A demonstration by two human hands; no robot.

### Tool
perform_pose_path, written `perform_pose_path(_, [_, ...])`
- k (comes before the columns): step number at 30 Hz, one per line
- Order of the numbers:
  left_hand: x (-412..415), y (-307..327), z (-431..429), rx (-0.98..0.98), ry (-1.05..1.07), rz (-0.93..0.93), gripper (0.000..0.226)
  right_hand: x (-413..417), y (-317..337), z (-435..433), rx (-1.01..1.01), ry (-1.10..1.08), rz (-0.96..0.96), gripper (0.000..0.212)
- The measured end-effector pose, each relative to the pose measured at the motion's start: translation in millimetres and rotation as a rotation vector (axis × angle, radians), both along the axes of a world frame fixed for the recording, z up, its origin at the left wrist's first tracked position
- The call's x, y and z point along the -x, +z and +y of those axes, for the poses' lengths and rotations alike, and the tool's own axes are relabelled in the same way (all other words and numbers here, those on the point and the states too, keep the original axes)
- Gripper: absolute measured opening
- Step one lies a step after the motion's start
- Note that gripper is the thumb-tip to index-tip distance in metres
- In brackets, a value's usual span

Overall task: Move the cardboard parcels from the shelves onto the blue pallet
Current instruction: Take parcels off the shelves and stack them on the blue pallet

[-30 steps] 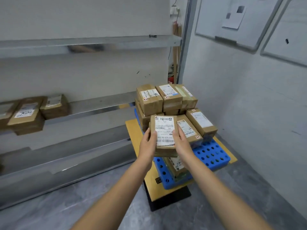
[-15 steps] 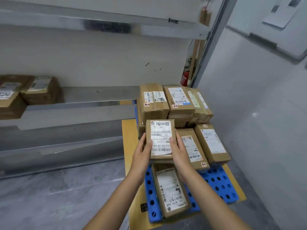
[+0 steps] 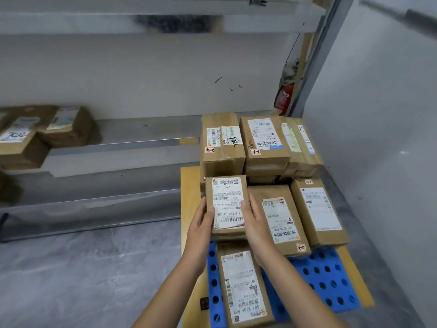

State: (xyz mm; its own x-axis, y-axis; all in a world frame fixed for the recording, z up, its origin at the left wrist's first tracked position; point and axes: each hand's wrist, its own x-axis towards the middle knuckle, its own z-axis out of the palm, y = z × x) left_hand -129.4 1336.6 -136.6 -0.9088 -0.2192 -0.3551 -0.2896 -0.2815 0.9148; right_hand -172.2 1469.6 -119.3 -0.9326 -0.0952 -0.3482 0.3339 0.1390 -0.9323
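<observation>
I hold a flat cardboard parcel point(image 3: 227, 204) with a white label between both hands, over the left part of the parcel stack. My left hand point(image 3: 201, 226) grips its left edge and my right hand point(image 3: 254, 223) its right edge. The blue pallet point(image 3: 326, 280) with round holes lies under the stack, on a yellow board point(image 3: 189, 200). Several parcels lie on the pallet: a tall back row point(image 3: 260, 143), two lower ones point(image 3: 316, 211) to the right, and one point(image 3: 243, 285) in front, below the held parcel. Two more parcels point(image 3: 63, 126) sit on the shelf at the left.
Metal shelves point(image 3: 123, 143) run along the left wall at several heights. A white wall point(image 3: 378, 138) stands close on the right of the pallet. A red fire extinguisher point(image 3: 283, 98) is in the back corner. Grey floor point(image 3: 82, 280) lies in front of the shelves.
The view has come closer to the pallet and tilted down. The held parcel has come lower and nearer to the stack, beside the two lower parcels.
</observation>
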Motion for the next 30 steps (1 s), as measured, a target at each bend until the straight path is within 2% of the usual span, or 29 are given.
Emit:
perform_pose_path(8, [9.7, 8.1, 9.3, -0.003, 0.050, -0.033, 0.049, 16.8, 5.0, 10.9, 0.059, 0.060, -0.030, 0.042])
perform_pose_path(14, [8.4, 14.3, 21.4, 0.140, 0.071, -0.025, 0.044, 18.2, 1.5, 19.6, 0.093, 0.128, -0.022, 0.051])
perform_pose_path(17, [5.3, 20.0, 20.4, 0.166, 0.162, -0.023, 0.048, 20.2, 3.8, 26.5, 0.085, 0.134, -0.003, 0.053])
perform_pose_path(19, [-1.5, 23.9, 14.5, 0.198, 0.228, -0.040, 0.050, 24.6, 7.5, 33.0, 0.033, 0.100, 0.050, 0.052])
perform_pose_path(22, [-19.9, 31.8, 0.5, 0.271, 0.277, -0.023, 0.038, 37.0, 23.5, 37.2, 0.017, 0.079, 0.177, 0.046])
perform_pose_path(25, [-38.0, 40.6, -19.8, 0.330, 0.355, 0.003, 0.045, 45.3, 49.5, 25.9, 0.022, 0.077, 0.271, 0.044])
perform_pose_path(30, [-57.6, 62.8, -67.0, 0.470, 0.419, 0.056, 0.047, 34.1, 82.1, -33.8, 0.041, 0.312, 0.357, 0.043])
